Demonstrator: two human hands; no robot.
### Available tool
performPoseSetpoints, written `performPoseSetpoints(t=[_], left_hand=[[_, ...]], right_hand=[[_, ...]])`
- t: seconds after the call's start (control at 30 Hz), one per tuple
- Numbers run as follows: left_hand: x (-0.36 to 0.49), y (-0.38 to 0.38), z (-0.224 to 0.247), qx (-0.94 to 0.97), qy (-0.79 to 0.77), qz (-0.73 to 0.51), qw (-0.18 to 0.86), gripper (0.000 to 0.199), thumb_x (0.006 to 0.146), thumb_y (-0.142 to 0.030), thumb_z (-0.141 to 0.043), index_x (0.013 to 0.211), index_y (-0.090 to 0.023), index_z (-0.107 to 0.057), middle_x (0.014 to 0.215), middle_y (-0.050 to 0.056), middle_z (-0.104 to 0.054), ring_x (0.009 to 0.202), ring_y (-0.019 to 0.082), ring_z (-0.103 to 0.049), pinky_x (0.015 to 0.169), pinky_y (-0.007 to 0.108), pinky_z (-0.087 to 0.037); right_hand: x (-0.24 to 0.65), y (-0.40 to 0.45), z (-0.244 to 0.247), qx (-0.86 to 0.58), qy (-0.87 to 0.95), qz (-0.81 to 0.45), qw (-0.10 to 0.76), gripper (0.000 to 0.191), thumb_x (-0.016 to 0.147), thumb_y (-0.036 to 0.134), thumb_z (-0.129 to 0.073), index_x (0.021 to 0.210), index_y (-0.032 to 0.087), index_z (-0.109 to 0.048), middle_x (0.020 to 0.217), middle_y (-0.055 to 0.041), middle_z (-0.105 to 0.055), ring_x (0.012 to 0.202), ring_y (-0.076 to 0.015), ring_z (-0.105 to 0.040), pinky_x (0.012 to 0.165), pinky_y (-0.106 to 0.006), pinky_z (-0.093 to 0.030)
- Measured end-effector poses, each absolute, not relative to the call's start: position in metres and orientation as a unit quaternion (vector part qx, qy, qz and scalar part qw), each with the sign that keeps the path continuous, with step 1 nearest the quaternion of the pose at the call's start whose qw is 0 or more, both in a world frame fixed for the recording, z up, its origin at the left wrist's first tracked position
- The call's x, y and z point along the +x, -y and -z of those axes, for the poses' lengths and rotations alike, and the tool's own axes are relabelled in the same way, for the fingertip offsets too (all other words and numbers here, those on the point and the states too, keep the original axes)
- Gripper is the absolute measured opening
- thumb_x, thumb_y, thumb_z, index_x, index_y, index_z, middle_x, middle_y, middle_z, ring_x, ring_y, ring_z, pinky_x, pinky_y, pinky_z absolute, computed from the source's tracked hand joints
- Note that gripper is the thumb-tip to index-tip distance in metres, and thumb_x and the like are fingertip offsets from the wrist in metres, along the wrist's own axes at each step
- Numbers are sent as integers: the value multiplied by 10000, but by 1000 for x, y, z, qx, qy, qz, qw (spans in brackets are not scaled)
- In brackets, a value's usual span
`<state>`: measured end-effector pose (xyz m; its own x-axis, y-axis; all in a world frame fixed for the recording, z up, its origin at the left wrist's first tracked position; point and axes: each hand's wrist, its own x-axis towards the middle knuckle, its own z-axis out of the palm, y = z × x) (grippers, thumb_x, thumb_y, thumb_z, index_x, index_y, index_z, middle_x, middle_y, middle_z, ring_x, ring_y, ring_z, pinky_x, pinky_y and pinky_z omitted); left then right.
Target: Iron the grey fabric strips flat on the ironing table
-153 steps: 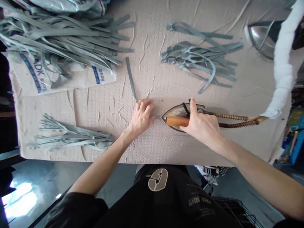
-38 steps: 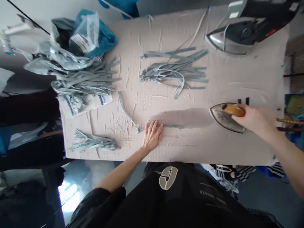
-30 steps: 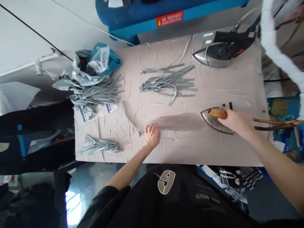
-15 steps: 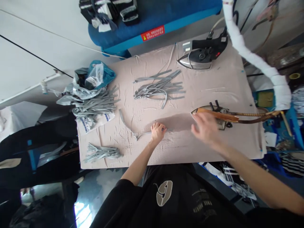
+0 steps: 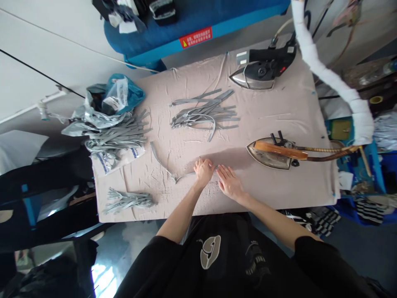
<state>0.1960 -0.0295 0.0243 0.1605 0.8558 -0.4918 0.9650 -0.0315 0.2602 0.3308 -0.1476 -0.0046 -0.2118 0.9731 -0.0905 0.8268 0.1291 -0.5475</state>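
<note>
My left hand (image 5: 204, 171) is closed on the end of a thin grey fabric strip (image 5: 163, 164), pressing it to the cloth-covered table (image 5: 279, 190). The strip trails off to the left with a bend in it. Right beside it lies my right hand (image 5: 230, 182), flat on the cloth with its fingers stretched out, fingertips close to the left hand's fingers. Any bit of strip beneath the right fingers is hidden. To the right, an iron with a wooden handle (image 5: 281, 150) rests untouched on the table.
A second iron (image 5: 262, 71) stands at the back right. Grey strips lie in a loose pile (image 5: 206, 112), a small bundle (image 5: 130, 199) and a larger heap (image 5: 120, 134) by a plastic bag (image 5: 125, 93). A white-wrapped hose (image 5: 335, 80) hangs at the right.
My right hand has moved left, away from the wooden-handled iron, and now lies flat beside my left hand. My left hand keeps its place on the strip. The view has shifted slightly.
</note>
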Motion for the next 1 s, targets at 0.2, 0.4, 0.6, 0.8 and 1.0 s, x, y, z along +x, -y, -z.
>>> performPoseSetpoints(t=[0.2,0.4,0.6,0.8,1.0], left_hand=[[195,23,-30,702,-647,118,272,215,913,-425,-692,1007,-234,-669,1179,109,-613,1169,303,-556,948,429,-445],[194,19,-36,714,-640,132,251,287,898,-453,-709,1042,-213,-644,1214,118,-605,1199,311,-528,976,431,-416],[196,18,-40,729,-625,146,238,312,903,-449,-707,1078,-204,-628,1233,117,-599,1201,305,-517,978,427,-408],[194,19,-39,731,-619,154,242,321,908,-465,-696,1067,-196,-625,1236,124,-600,1204,310,-520,958,423,-417],[194,19,-40,735,-615,145,244,339,911,-473,-687,1083,-187,-624,1245,135,-601,1215,321,-518,972,430,-417]], right_hand=[[329,149,4,-611,746,-228,138,568,979,210,-418,1517,29,-447,1645,-211,-339,1542,-303,-312,1279,-558,-212],[326,144,-3,-611,753,-199,144,522,940,176,-468,1445,59,-534,1588,-202,-449,1485,-297,-412,1243,-554,-290],[389,109,-71,-636,737,-145,176,399,965,233,-461,1320,157,-627,1394,-135,-638,1375,-241,-515,1208,-478,-347],[503,76,-134,-801,590,-85,-46,830,899,547,-604,1539,67,-382,1193,-251,-668,1129,-403,-641,931,-517,-495],[516,63,-123,-841,460,-205,-197,848,863,605,-614,1484,63,-416,1066,-254,-727,1020,-399,-706,808,-452,-520]])
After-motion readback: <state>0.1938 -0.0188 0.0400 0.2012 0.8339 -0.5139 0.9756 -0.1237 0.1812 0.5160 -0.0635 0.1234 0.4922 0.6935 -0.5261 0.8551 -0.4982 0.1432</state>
